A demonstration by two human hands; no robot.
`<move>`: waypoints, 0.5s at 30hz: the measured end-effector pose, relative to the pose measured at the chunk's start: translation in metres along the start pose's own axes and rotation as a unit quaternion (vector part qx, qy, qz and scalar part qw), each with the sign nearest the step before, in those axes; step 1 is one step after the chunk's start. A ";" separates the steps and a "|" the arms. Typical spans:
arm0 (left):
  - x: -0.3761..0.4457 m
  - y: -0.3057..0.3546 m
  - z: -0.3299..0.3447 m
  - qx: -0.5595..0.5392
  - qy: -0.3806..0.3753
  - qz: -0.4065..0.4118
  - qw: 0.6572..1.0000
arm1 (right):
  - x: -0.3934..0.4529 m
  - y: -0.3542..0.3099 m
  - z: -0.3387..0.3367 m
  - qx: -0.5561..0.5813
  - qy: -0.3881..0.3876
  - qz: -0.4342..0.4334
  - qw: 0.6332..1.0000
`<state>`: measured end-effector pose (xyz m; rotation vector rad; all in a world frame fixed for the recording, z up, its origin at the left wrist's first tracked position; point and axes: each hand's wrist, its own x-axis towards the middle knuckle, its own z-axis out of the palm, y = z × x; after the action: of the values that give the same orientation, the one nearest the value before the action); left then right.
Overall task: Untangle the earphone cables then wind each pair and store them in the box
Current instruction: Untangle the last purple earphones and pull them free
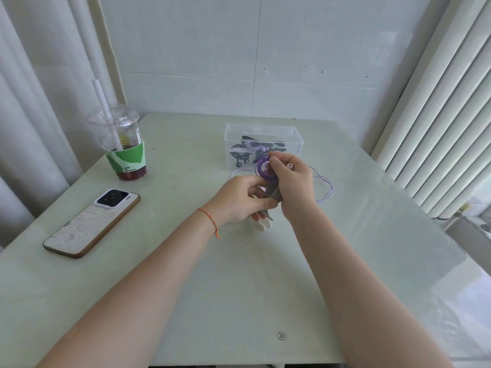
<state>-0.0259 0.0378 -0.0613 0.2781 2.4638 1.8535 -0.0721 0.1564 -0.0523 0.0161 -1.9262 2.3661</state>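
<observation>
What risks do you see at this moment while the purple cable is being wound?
The loose purple cable trails over the table behind the right hand; it may knot again. The clear box stands very near both hands, so the left hand might knock it.

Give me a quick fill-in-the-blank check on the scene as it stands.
1. The cable being wound is ____ in colour.
2. The clear box already holds earphones and has no ____ on it.
3. The phone lies face ____ on the table.
4. The cup stands to the ____ of the box.

Missing words: purple; lid; down; left
</observation>
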 end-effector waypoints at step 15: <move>0.003 0.000 -0.023 -0.017 0.122 -0.039 0.992 | 0.007 -0.007 -0.008 -0.038 -0.134 -0.070 0.988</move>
<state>-0.0326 0.0166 -0.0548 -0.0493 2.5480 2.0029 -0.0777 0.1660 -0.0467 0.4710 -2.0480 2.2963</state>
